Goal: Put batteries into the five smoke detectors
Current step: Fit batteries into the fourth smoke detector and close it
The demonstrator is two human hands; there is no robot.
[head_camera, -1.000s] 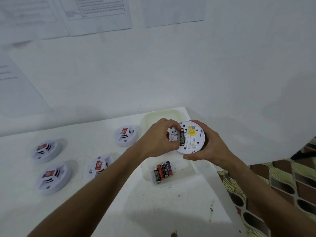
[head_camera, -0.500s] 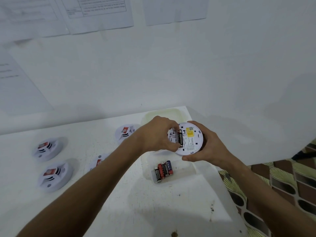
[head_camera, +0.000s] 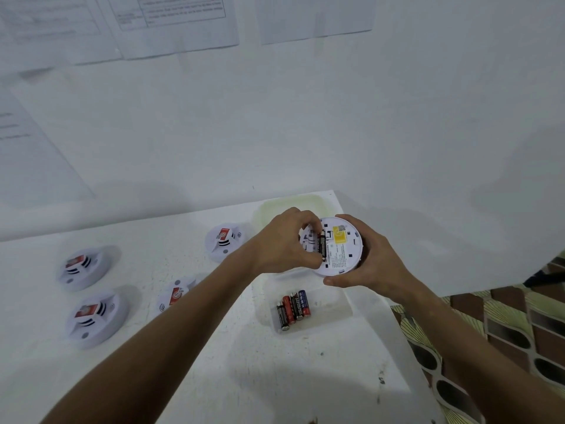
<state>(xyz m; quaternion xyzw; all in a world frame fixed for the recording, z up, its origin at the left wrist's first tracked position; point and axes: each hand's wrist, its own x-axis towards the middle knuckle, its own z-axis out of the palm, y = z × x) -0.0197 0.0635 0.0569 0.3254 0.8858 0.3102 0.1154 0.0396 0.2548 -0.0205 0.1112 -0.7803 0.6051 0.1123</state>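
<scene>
My right hand (head_camera: 371, 261) cups the upturned smoke detector (head_camera: 337, 246) above the table (head_camera: 214, 362). My left hand (head_camera: 282, 243) pinches a battery (head_camera: 321, 245) in its slot. Four more batteries (head_camera: 293, 309) lie in the tray (head_camera: 342, 304) below.
</scene>
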